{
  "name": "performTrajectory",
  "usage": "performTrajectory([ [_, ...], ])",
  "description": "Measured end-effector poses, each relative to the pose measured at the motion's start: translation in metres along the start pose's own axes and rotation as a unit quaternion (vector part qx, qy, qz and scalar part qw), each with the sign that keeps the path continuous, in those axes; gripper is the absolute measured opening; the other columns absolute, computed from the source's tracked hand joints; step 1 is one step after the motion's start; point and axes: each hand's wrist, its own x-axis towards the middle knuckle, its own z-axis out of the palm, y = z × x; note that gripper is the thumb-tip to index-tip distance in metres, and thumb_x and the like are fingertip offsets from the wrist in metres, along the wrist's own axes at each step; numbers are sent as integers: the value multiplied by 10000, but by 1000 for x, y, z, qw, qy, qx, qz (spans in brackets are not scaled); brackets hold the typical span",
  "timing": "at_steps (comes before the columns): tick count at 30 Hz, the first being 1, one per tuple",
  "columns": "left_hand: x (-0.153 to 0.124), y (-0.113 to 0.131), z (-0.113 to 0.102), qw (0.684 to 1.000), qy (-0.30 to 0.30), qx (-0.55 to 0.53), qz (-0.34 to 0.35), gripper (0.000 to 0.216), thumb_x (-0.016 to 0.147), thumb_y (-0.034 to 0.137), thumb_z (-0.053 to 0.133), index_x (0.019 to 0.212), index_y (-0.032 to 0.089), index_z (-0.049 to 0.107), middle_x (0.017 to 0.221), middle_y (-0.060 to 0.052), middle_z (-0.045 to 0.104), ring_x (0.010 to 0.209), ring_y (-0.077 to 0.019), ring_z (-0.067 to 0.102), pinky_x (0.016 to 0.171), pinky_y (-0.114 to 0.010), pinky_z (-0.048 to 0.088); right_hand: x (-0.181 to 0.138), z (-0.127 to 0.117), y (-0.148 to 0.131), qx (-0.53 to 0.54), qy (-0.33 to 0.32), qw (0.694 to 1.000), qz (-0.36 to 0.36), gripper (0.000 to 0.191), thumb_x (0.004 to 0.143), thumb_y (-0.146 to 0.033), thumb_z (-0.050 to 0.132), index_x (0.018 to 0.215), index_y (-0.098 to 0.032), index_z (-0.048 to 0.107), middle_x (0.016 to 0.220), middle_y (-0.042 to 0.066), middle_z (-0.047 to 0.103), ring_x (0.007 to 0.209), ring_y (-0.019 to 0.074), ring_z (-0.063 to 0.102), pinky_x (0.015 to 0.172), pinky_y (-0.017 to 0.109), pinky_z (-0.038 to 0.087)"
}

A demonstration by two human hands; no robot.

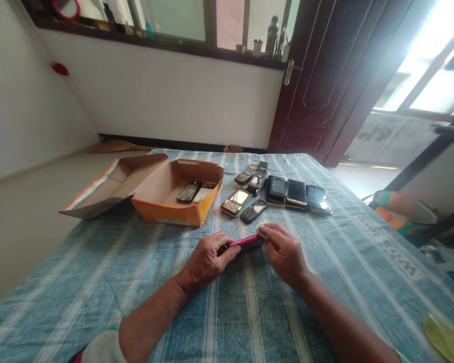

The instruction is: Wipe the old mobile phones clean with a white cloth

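Note:
My left hand [208,259] is closed round one end of a pink-edged mobile phone [245,243], held on its edge just above the striped blue cloth [249,312]. At the phone's other end my right hand [285,252] pinches a small white wad [262,229] against it. Just beyond my hands lie several more phones [272,194] in a loose group. An open orange cardboard box [174,194] stands to their left with two phones [194,191] inside.
The box lid [109,189] lies folded out to the left. A dark wooden door [318,75] stands behind the table. Coloured cloth [401,214] sits off the table's right edge, and a yellow-green object [446,338] lies at the near right corner.

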Motion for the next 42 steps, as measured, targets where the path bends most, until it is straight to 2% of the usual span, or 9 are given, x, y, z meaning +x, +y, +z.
performTrajectory([
  [10,1,2,-1,1000,8,11,4,241,865,329,546,745,162,672,667,-3,596,608,-119,538,589,-229,419,1,2,5,16,-17,996,82,359,759,-59,456,972,-198,709,966,53,695,917,169,653,850,287,511],
  [14,0,-3,1,1000,14,10,9,259,867,350,548,746,160,675,655,-2,589,598,-118,537,580,-231,413,2,-1,8,-6,-44,991,126,360,747,-64,465,955,-212,717,910,31,692,856,162,655,797,261,505],
  [19,-1,-9,4,1000,16,3,9,258,868,360,553,765,159,678,670,-5,592,615,-123,549,592,-234,417,3,-3,12,-27,-48,990,127,348,745,-55,466,939,-193,721,883,42,690,830,165,657,780,263,506],
  [21,-1,-8,4,1000,18,4,10,258,867,355,552,755,158,676,664,-4,589,608,-122,547,588,-234,415,2,-3,12,-32,-27,994,103,348,757,-56,465,958,-193,714,918,50,692,862,169,659,806,270,513],
  [24,0,-3,2,1000,15,8,7,253,866,345,550,752,158,676,666,-6,591,610,-124,546,591,-236,416,0,-2,8,-50,-5,998,27,379,810,-49,418,1030,-196,690,1000,71,681,948,174,646,862,288,516],
  [29,2,5,-1,1000,6,9,-3,250,865,329,549,747,147,674,669,-12,593,611,-127,542,594,-239,421,-4,2,-2,-116,-30,988,-94,373,907,-63,359,1082,-178,667,1043,109,657,1045,201,603,925,325,503],
  [33,1,7,-2,1000,7,13,1,246,868,317,547,748,147,678,664,-12,593,612,-126,536,595,-237,424,-5,8,-10,-155,-42,977,-138,353,938,-85,357,1104,-182,653,1042,102,651,1051,209,594,941,348,505],
  [37,0,6,-1,1000,4,13,6,241,876,311,539,763,150,678,668,-9,592,612,-122,531,595,-229,426,-5,13,-14,-158,-28,970,-182,318,937,-81,380,1091,-139,652,1006,119,662,1017,227,608,906,373,531],
  [42,0,6,0,1000,6,7,11,224,875,287,549,741,148,661,667,-7,579,625,-123,541,611,-230,426,-6,14,-19,-155,-21,965,-212,320,921,-60,407,1122,-126,647,1042,131,671,1057,234,614,948,394,520],
])
